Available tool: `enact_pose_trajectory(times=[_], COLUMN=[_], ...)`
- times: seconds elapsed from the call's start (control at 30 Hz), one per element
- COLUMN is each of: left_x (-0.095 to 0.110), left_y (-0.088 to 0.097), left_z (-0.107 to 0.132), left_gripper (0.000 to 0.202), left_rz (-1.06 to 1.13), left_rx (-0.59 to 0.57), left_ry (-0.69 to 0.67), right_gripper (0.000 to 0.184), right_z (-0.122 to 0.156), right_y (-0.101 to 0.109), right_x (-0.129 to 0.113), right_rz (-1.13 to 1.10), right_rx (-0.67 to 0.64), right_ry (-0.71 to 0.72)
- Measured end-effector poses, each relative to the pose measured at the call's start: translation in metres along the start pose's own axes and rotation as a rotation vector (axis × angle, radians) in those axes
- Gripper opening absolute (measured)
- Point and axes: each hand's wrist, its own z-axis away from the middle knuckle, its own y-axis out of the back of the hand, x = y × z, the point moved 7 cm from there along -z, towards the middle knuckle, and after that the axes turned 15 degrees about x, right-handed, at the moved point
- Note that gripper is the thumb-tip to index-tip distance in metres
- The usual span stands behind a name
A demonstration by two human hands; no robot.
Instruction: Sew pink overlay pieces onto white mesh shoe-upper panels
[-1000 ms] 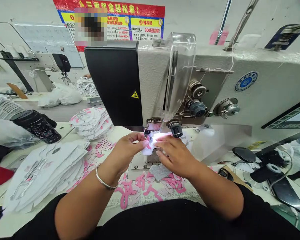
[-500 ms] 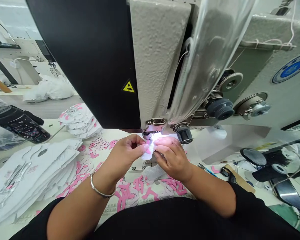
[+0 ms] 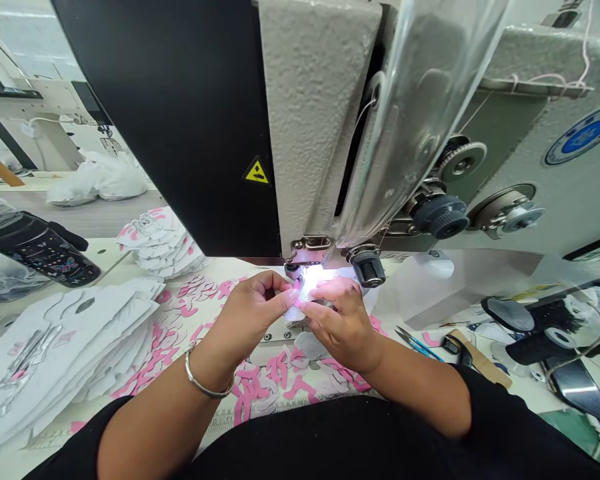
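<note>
Left hand: your thumb and forefinger pinch the white fabric piece at its left edge.
Right hand: your fingertips pinch its right edge, seemingly to keep it flat.
Where: the white fabric piece sits mid-desk, right under the presser foot, in the lamp's glare.
Around: pink cut-outs litter the desk's near edge.

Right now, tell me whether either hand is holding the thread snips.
No, the thread snips lie untouched on the table, while the left hand and right hand pinch a white fabric piece.
</note>
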Motion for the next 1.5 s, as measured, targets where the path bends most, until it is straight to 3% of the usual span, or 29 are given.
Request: enact_pose_trajectory(times=[0.13,0.33,0.77,1.17,1.37,1.5], left_x=[-0.007,-0.012,-0.018,-0.018,-0.014,-0.012], left_y=[-0.002,0.001,-0.003,0.000,-0.005,-0.004], left_z=[0.004,0.012,0.011,0.011,0.014,0.013], left_gripper=[0.022,0.027,0.027,0.030,0.028,0.025], left_rz=[0.028,0.061,0.153,0.006,0.172,0.128], left_rx=[-0.005,0.075,-0.026,-0.002,-0.045,-0.023], left_ry=[0.057,0.079,0.078,0.016,0.083,0.060], right_gripper=[0.033,0.032,0.029,0.035,0.035,0.034], right_z=[0.000,0.004,0.005,0.010,0.012,0.011], right_y=[0.003,0.003,0.001,0.000,-0.001,0.000], right_x=[0.000,0.000,0.005,0.004,0.005,0.006], right_rz=[-0.048,-0.082,-0.118,-0.111,-0.135,-0.141], right_rx=[0.025,0.037,0.050,0.025,0.017,0.019], right_ry=[0.016,0.054,0.007,0.047,0.042,0.041])
